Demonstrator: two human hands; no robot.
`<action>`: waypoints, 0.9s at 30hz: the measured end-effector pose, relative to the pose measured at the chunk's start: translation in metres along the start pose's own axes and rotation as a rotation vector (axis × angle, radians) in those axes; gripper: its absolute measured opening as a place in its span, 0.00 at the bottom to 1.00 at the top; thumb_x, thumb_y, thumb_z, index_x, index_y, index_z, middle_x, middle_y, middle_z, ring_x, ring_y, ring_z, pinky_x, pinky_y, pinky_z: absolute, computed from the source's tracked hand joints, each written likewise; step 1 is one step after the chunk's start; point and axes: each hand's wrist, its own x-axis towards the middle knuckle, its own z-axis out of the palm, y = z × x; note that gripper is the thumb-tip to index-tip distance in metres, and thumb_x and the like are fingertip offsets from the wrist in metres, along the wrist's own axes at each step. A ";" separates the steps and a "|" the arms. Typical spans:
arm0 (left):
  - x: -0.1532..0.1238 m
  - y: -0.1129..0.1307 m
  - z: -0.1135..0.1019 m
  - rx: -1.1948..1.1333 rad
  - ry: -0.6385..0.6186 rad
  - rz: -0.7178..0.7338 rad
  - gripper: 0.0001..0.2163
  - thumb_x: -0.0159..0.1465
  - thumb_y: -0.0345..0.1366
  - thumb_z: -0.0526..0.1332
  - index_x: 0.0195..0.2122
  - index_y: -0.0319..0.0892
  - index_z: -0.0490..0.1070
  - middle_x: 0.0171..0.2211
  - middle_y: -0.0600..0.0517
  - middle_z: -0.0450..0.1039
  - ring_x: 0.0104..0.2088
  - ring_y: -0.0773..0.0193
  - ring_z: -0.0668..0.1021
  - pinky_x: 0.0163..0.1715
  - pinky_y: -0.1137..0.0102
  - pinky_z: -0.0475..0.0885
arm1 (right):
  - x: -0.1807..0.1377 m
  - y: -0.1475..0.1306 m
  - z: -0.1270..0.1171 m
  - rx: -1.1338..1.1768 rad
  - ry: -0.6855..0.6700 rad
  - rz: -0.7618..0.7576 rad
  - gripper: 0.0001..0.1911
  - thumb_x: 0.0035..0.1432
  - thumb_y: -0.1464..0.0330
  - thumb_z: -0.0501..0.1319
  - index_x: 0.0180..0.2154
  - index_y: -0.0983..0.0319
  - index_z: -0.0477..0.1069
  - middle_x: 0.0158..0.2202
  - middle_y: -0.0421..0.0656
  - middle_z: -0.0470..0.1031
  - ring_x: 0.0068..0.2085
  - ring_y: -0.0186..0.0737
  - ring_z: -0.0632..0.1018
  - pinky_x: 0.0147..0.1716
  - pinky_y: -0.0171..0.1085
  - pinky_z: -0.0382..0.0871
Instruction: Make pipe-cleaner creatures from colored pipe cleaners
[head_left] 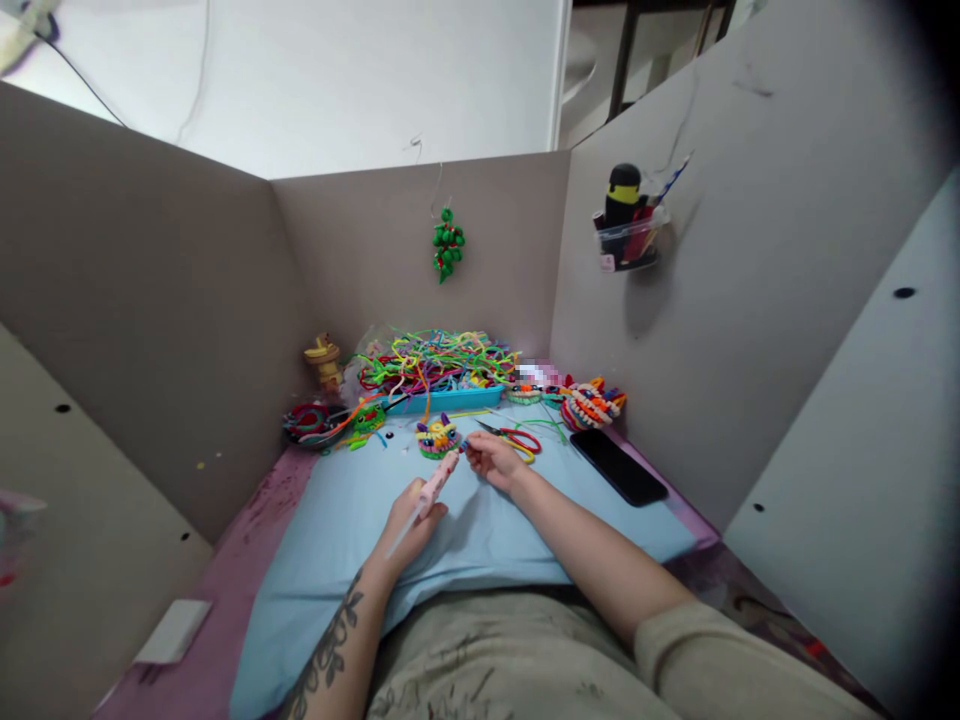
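Observation:
My left hand (pixel 415 520) is closed around a pink glue gun (pixel 437 483) whose nozzle points up toward my right hand. My right hand (pixel 491 458) pinches a small piece at its fingertips, too small to name, right at the gun's tip. Just beyond both hands a small round pipe-cleaner craft (pixel 437 438) in yellow, purple and orange lies on the light blue pillow (pixel 352 510). Red-handled scissors (pixel 516 437) lie just behind my right hand.
A blue tray (pixel 442 400) piled with coloured pipe cleaners stands at the back. Finished pipe-cleaner pieces (pixel 592 404) lie back right, a black phone (pixel 618 466) right. Cardboard walls enclose three sides; a green ornament (pixel 448 245) and a cup of tools (pixel 628 232) hang on them.

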 end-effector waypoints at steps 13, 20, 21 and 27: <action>0.000 -0.002 0.002 0.016 -0.014 -0.024 0.06 0.55 0.37 0.53 0.26 0.44 0.55 0.26 0.54 0.61 0.28 0.65 0.68 0.30 0.71 0.61 | 0.003 0.001 -0.002 0.064 -0.022 0.010 0.09 0.38 0.69 0.67 0.24 0.62 0.68 0.17 0.36 0.69 0.20 0.28 0.67 0.19 0.29 0.53; -0.001 -0.009 0.005 -0.001 -0.021 0.003 0.08 0.56 0.40 0.53 0.26 0.44 0.55 0.26 0.54 0.62 0.28 0.65 0.67 0.28 0.71 0.61 | 0.003 0.001 -0.003 0.062 -0.019 0.010 0.10 0.38 0.68 0.67 0.24 0.62 0.68 0.17 0.37 0.69 0.20 0.28 0.66 0.19 0.29 0.53; -0.001 -0.010 0.005 -0.003 -0.022 0.005 0.07 0.56 0.40 0.53 0.26 0.44 0.55 0.26 0.54 0.62 0.27 0.65 0.67 0.28 0.72 0.61 | 0.003 0.001 -0.003 0.063 -0.017 0.011 0.10 0.38 0.68 0.67 0.24 0.62 0.68 0.17 0.37 0.69 0.20 0.28 0.67 0.19 0.29 0.53; -0.001 -0.009 0.005 -0.003 -0.015 0.006 0.07 0.55 0.39 0.53 0.26 0.44 0.55 0.26 0.54 0.63 0.28 0.66 0.68 0.29 0.72 0.61 | 0.002 0.000 -0.003 0.064 -0.015 0.018 0.09 0.39 0.68 0.66 0.24 0.62 0.67 0.17 0.36 0.68 0.19 0.29 0.66 0.18 0.29 0.53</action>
